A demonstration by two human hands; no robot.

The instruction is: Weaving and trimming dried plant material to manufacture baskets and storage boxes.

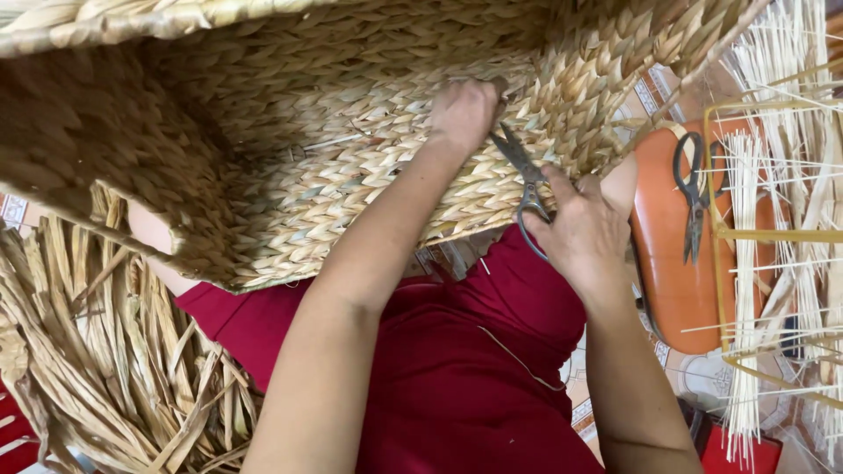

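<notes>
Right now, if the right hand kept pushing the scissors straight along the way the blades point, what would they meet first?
The right hand aims the scissors up and left, so the blade tips would probably meet the woven basket first, right beside the left hand pressed against the weave. Depth is hard to judge; the tips may already touch.

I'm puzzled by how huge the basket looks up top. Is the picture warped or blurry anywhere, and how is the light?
Head view: the woven basket looms because it sits close to the wide lens, and its top-left rim is soft; the light is even daylight with little glare; the basket's inside left is shaded; the left hand, the right hand and the scissors look fairly sharp.
</notes>
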